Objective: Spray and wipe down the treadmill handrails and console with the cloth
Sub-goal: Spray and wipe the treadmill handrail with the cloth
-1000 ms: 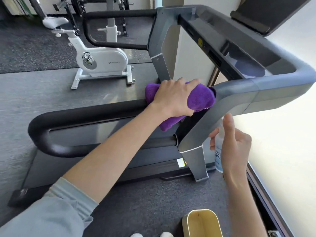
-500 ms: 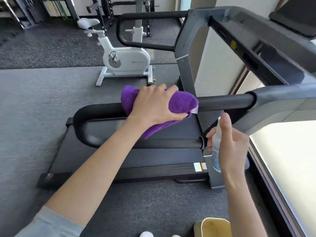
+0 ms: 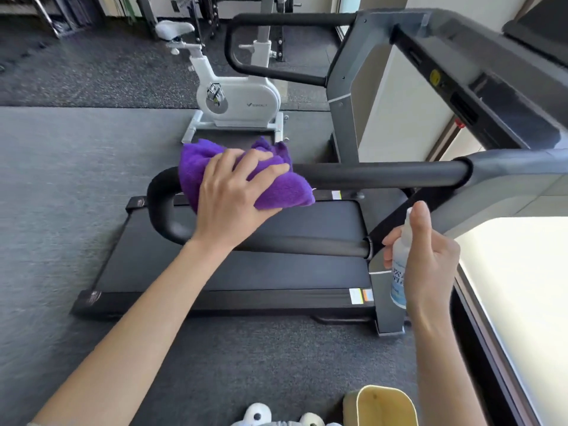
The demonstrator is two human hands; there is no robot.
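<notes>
on the handrail (image 3: 368, 176), cloth (image 3: 276, 189) under left hand (image 3: 233, 198).

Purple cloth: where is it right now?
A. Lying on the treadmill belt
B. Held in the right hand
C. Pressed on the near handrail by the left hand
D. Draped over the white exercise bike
C: the left hand grips the purple cloth against the near handrail; the right hand holds the spray bottle.

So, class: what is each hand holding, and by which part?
Left hand presses the purple cloth over the handrail, gripping its middle. Right hand grips the spray bottle round its body.
</notes>
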